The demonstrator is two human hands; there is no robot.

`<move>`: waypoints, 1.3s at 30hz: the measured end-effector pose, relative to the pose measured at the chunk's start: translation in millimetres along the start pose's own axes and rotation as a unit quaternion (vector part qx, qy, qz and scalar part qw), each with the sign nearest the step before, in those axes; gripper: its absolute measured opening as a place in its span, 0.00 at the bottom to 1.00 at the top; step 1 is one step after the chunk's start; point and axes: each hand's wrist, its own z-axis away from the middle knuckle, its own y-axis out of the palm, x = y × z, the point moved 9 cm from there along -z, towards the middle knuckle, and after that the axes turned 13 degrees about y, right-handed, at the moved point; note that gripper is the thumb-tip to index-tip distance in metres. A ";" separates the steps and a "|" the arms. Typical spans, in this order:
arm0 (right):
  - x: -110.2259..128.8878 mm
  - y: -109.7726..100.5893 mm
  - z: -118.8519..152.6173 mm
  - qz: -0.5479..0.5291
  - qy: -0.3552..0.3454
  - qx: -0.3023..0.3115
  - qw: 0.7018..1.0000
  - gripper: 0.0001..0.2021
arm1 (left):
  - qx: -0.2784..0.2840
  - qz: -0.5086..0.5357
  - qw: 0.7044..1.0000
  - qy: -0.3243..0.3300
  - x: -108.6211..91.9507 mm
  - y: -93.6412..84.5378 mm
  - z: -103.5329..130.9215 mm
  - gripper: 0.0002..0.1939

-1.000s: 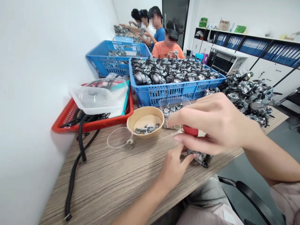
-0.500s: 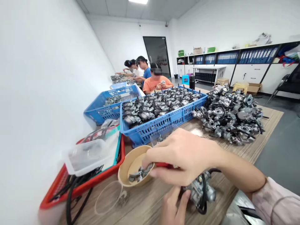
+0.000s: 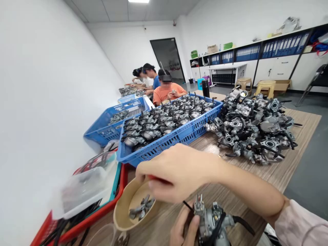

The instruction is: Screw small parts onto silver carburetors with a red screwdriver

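Observation:
My left hand (image 3: pixel 185 223), at the bottom of the view, has its fingers closed on a metal carburetor (image 3: pixel 212 222) with black hoses. Above it my right hand (image 3: pixel 174 172) is closed around a red-handled tool (image 3: pixel 160 179), mostly hidden by the fingers. A tan bowl (image 3: pixel 120 212) holding several small grey metal parts (image 3: pixel 142 207) stands just left of and below the right hand. The tool's working end cannot be made out.
A blue crate (image 3: pixel 153 150) full of carburetors stands ahead, another blue crate (image 3: pixel 98 131) behind it. To the right is a carburetor pile (image 3: pixel 253 126). A red tray (image 3: pixel 102 212) lies left. A person in orange (image 3: pixel 167 93) sits across, others beyond.
My right hand has lifted back from the bowl's inside, uncovering the small parts. The carburetor in my left hand shows more fully. The whole view has shifted and tilted.

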 end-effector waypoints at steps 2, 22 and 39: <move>-8.1 -5.2 1.2 0.001 0.017 0.002 1.000 0.05 | 0.016 0.020 0.999 -0.023 -8.3 8.5 0.1 0.34; -16.2 -25.9 11.4 0.007 0.014 -0.018 1.000 0.08 | -0.008 0.107 0.994 -0.013 -37.8 25.3 -7.0 0.21; -11.6 -22.9 12.9 0.019 0.014 0.012 1.000 0.11 | -0.005 0.102 0.995 0.001 -34.4 26.7 -7.7 0.16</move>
